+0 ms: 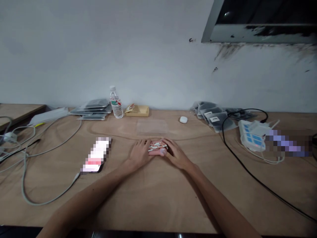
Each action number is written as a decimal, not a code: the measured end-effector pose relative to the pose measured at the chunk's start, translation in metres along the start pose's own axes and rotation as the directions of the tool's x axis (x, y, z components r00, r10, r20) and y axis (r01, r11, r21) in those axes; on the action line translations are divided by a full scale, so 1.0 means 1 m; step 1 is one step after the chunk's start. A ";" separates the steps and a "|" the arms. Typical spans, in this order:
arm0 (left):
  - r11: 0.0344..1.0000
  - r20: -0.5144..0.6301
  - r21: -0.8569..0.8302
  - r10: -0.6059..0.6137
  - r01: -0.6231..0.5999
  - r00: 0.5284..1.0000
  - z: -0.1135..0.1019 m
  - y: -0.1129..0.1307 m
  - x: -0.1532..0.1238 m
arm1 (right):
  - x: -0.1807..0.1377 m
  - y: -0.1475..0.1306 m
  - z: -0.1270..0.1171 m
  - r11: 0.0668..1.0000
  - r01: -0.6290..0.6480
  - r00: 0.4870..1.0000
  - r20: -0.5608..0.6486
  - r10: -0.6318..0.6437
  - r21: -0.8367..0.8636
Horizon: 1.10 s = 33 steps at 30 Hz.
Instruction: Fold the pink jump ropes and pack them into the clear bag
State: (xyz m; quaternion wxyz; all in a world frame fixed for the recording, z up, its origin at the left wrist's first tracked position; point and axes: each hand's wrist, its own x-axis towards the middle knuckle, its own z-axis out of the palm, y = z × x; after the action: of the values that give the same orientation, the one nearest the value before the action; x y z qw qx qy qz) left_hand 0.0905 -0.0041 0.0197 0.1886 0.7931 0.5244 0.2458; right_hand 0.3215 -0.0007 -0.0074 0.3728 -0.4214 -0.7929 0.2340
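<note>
Both my hands rest on the wooden table [158,198], cupped around a small pile of pink and white slips or small packets [158,147]. My left hand [140,153] lies flat on the pile's left side with fingers stretched toward it. On the right side, my right hand [176,153] has its fingers curved over the pile's edge. The fingertips of both hands touch the pile. What the small pieces are is too small to tell. A clear plastic bag [152,126] lies flat just behind the pile.
A phone [96,155] on a grey cable lies to the left. At the back stand a water bottle [116,103], a tan box [137,110], grey pouches [92,109] and a white earbud case [183,119]. A power strip [252,135] and black cable [247,172] are at right.
</note>
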 end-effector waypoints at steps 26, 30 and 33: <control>0.957 0.076 0.093 0.267 -0.274 0.961 -0.005 -0.030 0.000 | -0.003 0.011 -0.011 0.987 0.049 0.997 0.064 -0.040 -0.153; 0.942 0.095 0.097 0.312 -0.321 0.945 -0.007 -0.027 0.000 | -0.003 0.013 -0.011 0.977 0.096 0.992 0.099 -0.078 -0.189; 0.935 0.077 0.105 0.333 -0.340 0.940 -0.006 -0.029 0.000 | -0.003 0.016 -0.011 0.974 0.107 0.991 0.098 -0.089 -0.200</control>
State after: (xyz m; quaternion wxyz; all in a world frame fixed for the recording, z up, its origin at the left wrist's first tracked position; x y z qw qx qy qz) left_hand 0.0648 0.0071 0.0083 0.1122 0.8877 0.3887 0.2200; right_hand 0.3390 0.0054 -0.0127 0.3033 -0.4071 -0.8483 0.1508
